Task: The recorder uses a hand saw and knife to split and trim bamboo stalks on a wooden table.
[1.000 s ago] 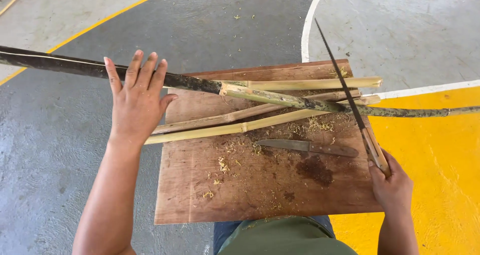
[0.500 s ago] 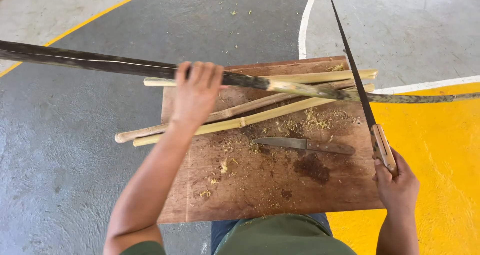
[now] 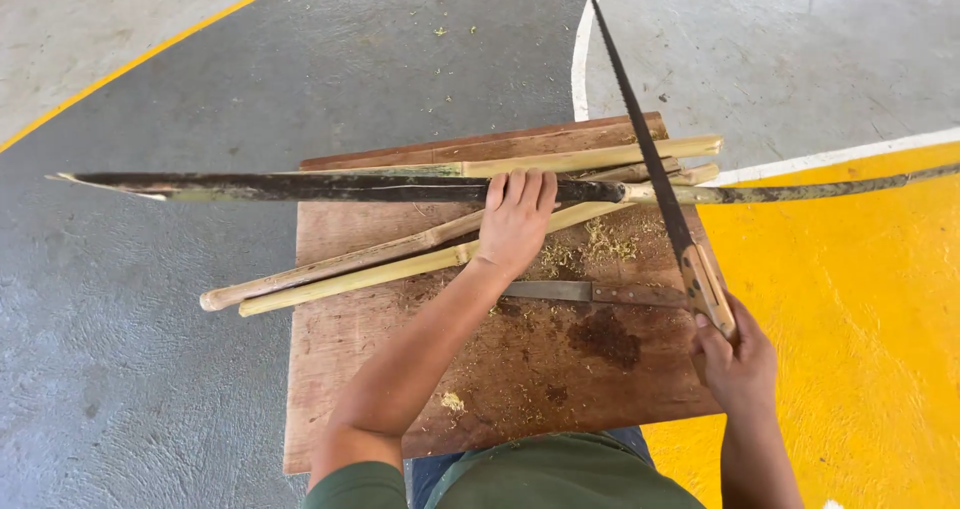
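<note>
My left hand (image 3: pixel 517 220) presses down on a long dark bamboo stalk (image 3: pixel 330 187) that lies across a brown wooden board (image 3: pixel 380 389). My right hand (image 3: pixel 735 364) grips the wooden handle of a long thin saw (image 3: pixel 640 139), whose blade rests on the stalk just right of my left hand. The stalk's greenish far end (image 3: pixel 830 188) runs off to the right over the yellow floor. Two pale split bamboo strips (image 3: pixel 340 274) lie under my left hand, and another pale piece (image 3: pixel 600 156) lies along the board's far edge.
A knife (image 3: pixel 590 292) with a dark handle lies flat on the board near my right hand. Sawdust (image 3: pixel 590 249) is scattered by the cut. The board sits on a grey concrete floor (image 3: pixel 150 369) with white and yellow painted lines.
My left hand has slid right along the dark stalk, close to the saw. The stalk and pale strips have shifted right. The saw blade now rests on the stalk.
</note>
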